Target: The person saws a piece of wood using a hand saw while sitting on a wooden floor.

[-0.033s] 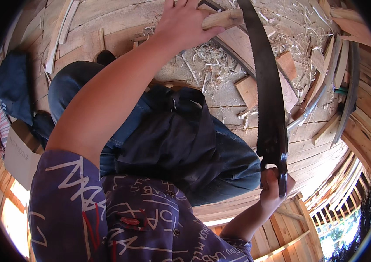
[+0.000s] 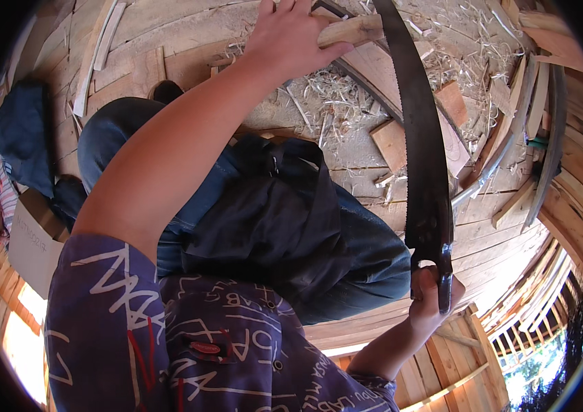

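With my right hand (image 2: 431,296) I grip a handsaw (image 2: 420,130) by its dark handle. Its long, dark toothed blade runs away from me to the top edge of the view, teeth on the left side. At the far end the blade lies against the end of a short wooden piece (image 2: 354,30). My left hand (image 2: 288,40) presses and holds that piece, its thumb along the near side. Some of the left fingertips pass out of the view. Under the wooden piece and the blade lies a dark-edged board (image 2: 374,72); I cannot make out the exact contact.
Pale wood shavings (image 2: 336,103) and offcuts (image 2: 389,145) litter the plank floor beyond my knees. Strips of wood (image 2: 539,130) lean at the right. At the left sit a cardboard box (image 2: 34,237) and another person in dark trousers (image 2: 25,137).
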The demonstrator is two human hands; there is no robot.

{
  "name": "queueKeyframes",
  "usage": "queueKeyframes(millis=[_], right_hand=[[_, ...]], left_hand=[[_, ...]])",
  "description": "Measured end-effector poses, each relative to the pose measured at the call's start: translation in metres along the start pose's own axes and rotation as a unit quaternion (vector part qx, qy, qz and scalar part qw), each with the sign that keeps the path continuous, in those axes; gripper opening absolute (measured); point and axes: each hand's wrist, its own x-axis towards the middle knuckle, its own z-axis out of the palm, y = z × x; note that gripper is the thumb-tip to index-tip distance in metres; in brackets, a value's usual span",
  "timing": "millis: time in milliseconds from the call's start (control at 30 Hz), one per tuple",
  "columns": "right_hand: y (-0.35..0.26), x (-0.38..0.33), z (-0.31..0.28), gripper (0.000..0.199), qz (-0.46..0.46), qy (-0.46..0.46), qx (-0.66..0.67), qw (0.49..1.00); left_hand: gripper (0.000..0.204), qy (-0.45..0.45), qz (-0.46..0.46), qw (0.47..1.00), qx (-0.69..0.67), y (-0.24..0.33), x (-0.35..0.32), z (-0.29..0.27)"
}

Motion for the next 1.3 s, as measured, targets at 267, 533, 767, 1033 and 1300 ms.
queueKeyframes(millis=[267, 533, 767, 1033, 1300], right_hand=[[-0.039, 0.120, 0.082, 0.026, -0.055, -0.041, 0.020, 0.997], [-0.021, 0.057, 0.052, 0.025, -0.041, -0.012, -0.012, 0.999], [-0.013, 0.039, 0.041, 0.027, -0.039, 0.026, -0.010, 0.999], [-0.021, 0.092, 0.081, 0.025, -0.058, -0.036, -0.014, 0.998], [-0.023, 0.030, 0.032, 0.028, -0.035, 0.024, 0.022, 0.999]], left_hand=[[0.051, 0.004, 0.009, 0.999, -0.033, -0.006, 0.002, 0.014], [0.052, 0.024, 0.028, 0.999, 0.039, -0.008, -0.003, 0.017], [0.054, -0.005, 0.030, 0.999, -0.038, -0.003, 0.000, 0.010], [0.051, 0.016, 0.016, 0.998, -0.063, -0.008, 0.002, 0.010], [0.051, -0.002, 0.026, 0.999, -0.031, -0.004, 0.001, 0.007]])
